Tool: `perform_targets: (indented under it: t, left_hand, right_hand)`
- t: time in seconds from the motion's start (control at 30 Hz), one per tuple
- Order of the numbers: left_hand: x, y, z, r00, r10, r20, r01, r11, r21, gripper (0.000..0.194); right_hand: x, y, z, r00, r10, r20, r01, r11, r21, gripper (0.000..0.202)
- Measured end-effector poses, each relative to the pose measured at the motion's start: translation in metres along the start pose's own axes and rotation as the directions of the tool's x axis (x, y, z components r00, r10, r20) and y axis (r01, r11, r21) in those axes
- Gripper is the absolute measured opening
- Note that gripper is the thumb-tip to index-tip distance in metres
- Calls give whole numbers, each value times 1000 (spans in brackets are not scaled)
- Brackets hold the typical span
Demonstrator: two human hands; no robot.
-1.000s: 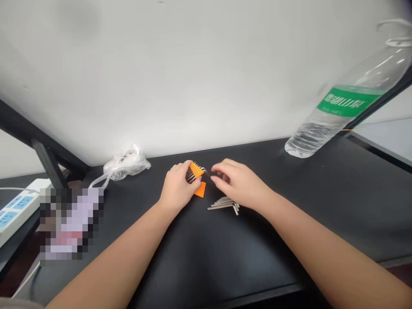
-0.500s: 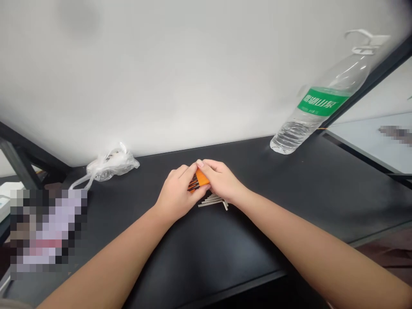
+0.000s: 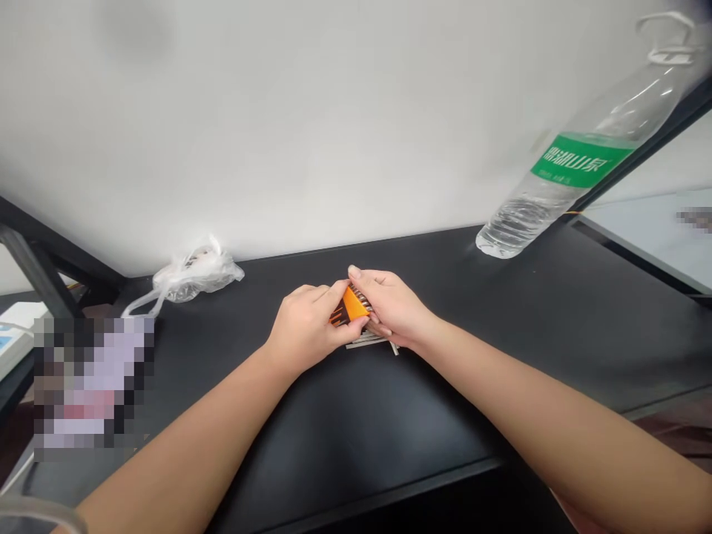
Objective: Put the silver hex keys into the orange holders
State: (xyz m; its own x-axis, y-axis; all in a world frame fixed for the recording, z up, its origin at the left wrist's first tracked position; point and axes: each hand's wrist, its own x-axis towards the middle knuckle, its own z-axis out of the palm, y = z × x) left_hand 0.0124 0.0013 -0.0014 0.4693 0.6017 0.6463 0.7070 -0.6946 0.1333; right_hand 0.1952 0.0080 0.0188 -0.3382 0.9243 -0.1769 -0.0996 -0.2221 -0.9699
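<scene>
Both of my hands hold one small orange and black tool case [image 3: 354, 302] just above the dark tabletop. My left hand [image 3: 303, 322] is closed round its left side, thumb along the lower edge. At its right edge my right hand [image 3: 397, 305] is closed, thumb at the top corner and fingers curled underneath. A row of shiny metal pieces shows along that right edge, by the right fingers; their exact kind is too small to tell. Below the case lie several silver L-shaped hex keys [image 3: 371, 342], partly hidden by my hands.
A large water bottle [image 3: 578, 159] with a green label and white handle stands at the back right. Toward the back left lies a clear plastic bag [image 3: 197, 276]. A blurred-out item [image 3: 97, 386] is at the left, near a white box [image 3: 22, 326]. The black tabletop [image 3: 356, 430] meets a white wall.
The case has turned in my hands, and a row of metal pieces now shows at its right edge. My right fingers have shifted along it. The view has moved slightly.
</scene>
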Motion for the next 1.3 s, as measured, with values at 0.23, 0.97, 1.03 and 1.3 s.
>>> perform_targets:
  t: [0.23, 0.97, 1.03, 1.3]
  left_hand:
    - [1, 1, -3, 998, -39, 43, 37, 998, 52, 26]
    - [-1, -4, -1, 958, -268, 104, 277, 957, -88, 27]
    - [-2, -4, -1, 956, -272, 109, 283, 954, -102, 28]
    - [-1, -3, -3, 946, -288, 147, 304, 947, -100, 26]
  right_hand:
    - [1, -4, -4, 986, -108, -125, 97, 991, -95, 59]
    - [38, -8, -111, 952, 20, -307, -183, 839, -512, 60]
    - [40, -8, -112, 943, -24, -332, -190, 781, -595, 57]
    - [53, -5, -119, 948, -252, -197, -151, 190, -970, 56]
